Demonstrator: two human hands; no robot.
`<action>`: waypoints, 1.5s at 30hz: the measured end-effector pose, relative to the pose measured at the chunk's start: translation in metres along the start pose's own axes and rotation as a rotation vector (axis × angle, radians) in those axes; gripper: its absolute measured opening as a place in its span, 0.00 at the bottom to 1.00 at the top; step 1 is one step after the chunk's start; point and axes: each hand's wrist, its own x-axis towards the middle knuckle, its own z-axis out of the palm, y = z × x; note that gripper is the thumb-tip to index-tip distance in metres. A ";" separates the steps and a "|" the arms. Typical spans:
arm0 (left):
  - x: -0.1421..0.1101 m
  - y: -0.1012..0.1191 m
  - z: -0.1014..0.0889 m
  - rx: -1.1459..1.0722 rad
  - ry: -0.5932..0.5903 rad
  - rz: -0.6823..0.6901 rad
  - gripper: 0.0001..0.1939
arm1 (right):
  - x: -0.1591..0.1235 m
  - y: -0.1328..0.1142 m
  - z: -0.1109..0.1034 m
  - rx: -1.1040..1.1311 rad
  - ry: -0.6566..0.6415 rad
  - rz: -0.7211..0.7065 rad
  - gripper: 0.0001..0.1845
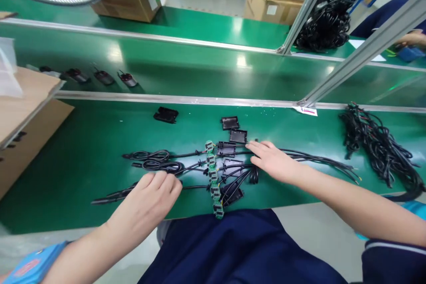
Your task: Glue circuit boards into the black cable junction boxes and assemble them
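Note:
Several small green circuit boards (213,173) lie in a column near the table's front edge, with black cables leading off both sides. My left hand (149,197) is closed, knuckles up, over the black cables (193,187) left of the boards; its fingertips are hidden. To the right, my right hand (274,159) lies with fingers stretched out over another bundle of black cables (313,158), whose stripped ends point right. Open black plastic cases (238,136) sit under and behind the cables. Coiled cables with plugs (159,156) rest behind my left hand.
A black case part (165,115) lies farther back. A cardboard box (29,128) stands at left, and a heap of black cables (382,146) at right. A metal rail (186,98) and an upright post (346,62) bound the bench. Small motors (127,79) lie beyond the rail.

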 end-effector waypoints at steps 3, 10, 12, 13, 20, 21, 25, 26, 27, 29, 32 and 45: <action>-0.006 0.004 0.016 -0.070 -0.012 -0.024 0.16 | -0.003 -0.005 -0.008 0.017 0.025 -0.004 0.08; -0.004 0.014 0.038 -0.223 0.094 -0.189 0.12 | -0.048 -0.038 -0.076 0.278 0.050 0.100 0.10; -0.006 0.022 0.033 -0.321 0.138 -0.284 0.13 | -0.059 -0.049 -0.079 0.441 -0.019 0.184 0.11; -0.008 0.028 0.030 -0.420 0.159 -0.335 0.13 | -0.064 -0.055 -0.077 0.534 -0.047 0.237 0.11; -0.005 0.078 0.007 -1.825 -0.436 -0.631 0.27 | -0.079 -0.118 -0.055 1.507 -0.362 0.431 0.19; -0.001 0.083 0.006 -1.987 -0.474 -0.694 0.28 | -0.077 -0.128 -0.054 1.647 -0.402 0.398 0.19; 0.011 0.098 0.004 -2.154 -0.474 -0.787 0.33 | -0.059 -0.159 -0.046 1.825 -0.257 0.185 0.21; 0.013 0.100 0.004 -2.123 -0.494 -0.794 0.34 | -0.053 -0.165 -0.042 1.808 -0.177 0.127 0.22; 0.015 0.101 0.004 -2.105 -0.520 -0.808 0.34 | -0.047 -0.172 -0.038 1.773 -0.094 0.073 0.23; 0.019 0.099 0.002 -2.174 -0.584 -0.843 0.32 | -0.034 -0.184 -0.027 1.613 0.054 -0.051 0.25; 0.024 0.085 -0.008 -2.446 -0.654 -0.812 0.30 | -0.016 -0.200 -0.007 1.140 0.203 -0.245 0.24; 0.024 0.033 -0.022 -2.167 -0.988 -0.298 0.28 | 0.032 -0.114 0.031 0.353 0.409 0.024 0.20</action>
